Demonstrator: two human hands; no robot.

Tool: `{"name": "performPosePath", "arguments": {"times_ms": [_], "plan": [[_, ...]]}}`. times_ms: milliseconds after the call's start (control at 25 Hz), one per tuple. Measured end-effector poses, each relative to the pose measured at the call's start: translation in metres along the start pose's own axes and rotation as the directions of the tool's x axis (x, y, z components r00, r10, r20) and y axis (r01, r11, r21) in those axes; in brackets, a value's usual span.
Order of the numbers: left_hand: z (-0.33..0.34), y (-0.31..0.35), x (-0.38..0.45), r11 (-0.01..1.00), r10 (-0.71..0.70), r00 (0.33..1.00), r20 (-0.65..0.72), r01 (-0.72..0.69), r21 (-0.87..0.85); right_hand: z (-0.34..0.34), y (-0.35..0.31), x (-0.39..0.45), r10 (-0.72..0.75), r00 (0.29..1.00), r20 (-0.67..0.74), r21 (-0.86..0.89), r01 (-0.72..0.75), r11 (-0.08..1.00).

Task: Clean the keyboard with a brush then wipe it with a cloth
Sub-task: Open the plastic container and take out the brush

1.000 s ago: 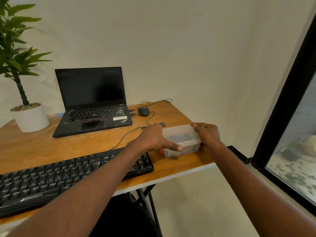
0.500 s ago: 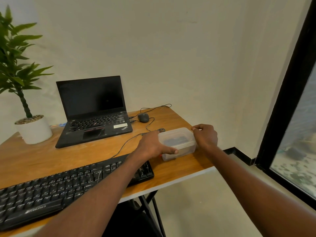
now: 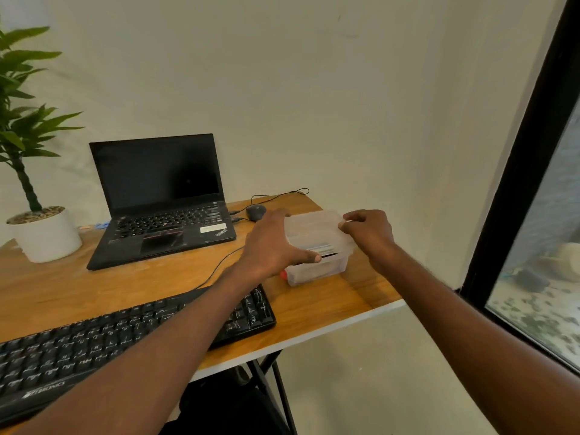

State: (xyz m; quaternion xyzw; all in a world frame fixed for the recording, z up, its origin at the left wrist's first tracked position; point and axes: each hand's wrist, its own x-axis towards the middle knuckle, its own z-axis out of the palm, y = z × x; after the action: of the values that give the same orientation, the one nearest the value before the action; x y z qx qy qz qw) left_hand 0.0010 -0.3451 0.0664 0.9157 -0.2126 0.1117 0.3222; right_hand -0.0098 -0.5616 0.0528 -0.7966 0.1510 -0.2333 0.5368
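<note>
Pinching translucent rectangular plastic box (image 3: 317, 246): left hand (image 3: 273, 246) fingers spread, right hand (image 3: 368, 230) curled.

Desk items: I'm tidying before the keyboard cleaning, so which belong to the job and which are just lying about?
Job: black keyboard; lidded plastic box, held by left hand and right hand.
Lying about: laptop; mouse; potted plant.

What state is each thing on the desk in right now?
Plastic box: on the desk, lid lifting at the right edge.
Left hand: clasping the box's left side.
Right hand: pinching the lid's edge.
Keyboard: flat, untouched.
Laptop: open, screen dark.
Mouse: idle, wired.
</note>
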Motion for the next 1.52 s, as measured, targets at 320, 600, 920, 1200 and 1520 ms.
{"name": "performPosePath", "arguments": {"times_ms": [320,600,920,1200,1520], "plan": [[0.023,0.011,-0.083,0.912,0.373,0.928,0.0,-0.367,0.184,-0.066,0.031,-0.067,-0.072,0.985,0.158,0.077,0.061,0.995],[0.05,-0.005,-0.101,0.86,0.415,0.884,0.213,-0.458,0.224,-0.081,0.071,-0.087,-0.234,0.941,0.244,-0.454,0.324,0.83],[0.053,-0.005,-0.103,0.901,0.303,0.925,0.229,-0.357,0.246,-0.069,0.073,-0.083,-0.24,0.95,0.199,-0.535,0.31,0.786],[0.049,-0.007,-0.102,0.911,0.296,0.95,0.104,-0.313,0.269,-0.065,0.063,-0.081,-0.261,0.959,0.111,-0.555,0.277,0.784],[0.028,-0.021,-0.05,0.943,0.102,0.994,-0.025,-0.089,0.321,0.01,-0.005,-0.018,-0.325,0.867,0.378,-0.43,0.475,0.768]]}}
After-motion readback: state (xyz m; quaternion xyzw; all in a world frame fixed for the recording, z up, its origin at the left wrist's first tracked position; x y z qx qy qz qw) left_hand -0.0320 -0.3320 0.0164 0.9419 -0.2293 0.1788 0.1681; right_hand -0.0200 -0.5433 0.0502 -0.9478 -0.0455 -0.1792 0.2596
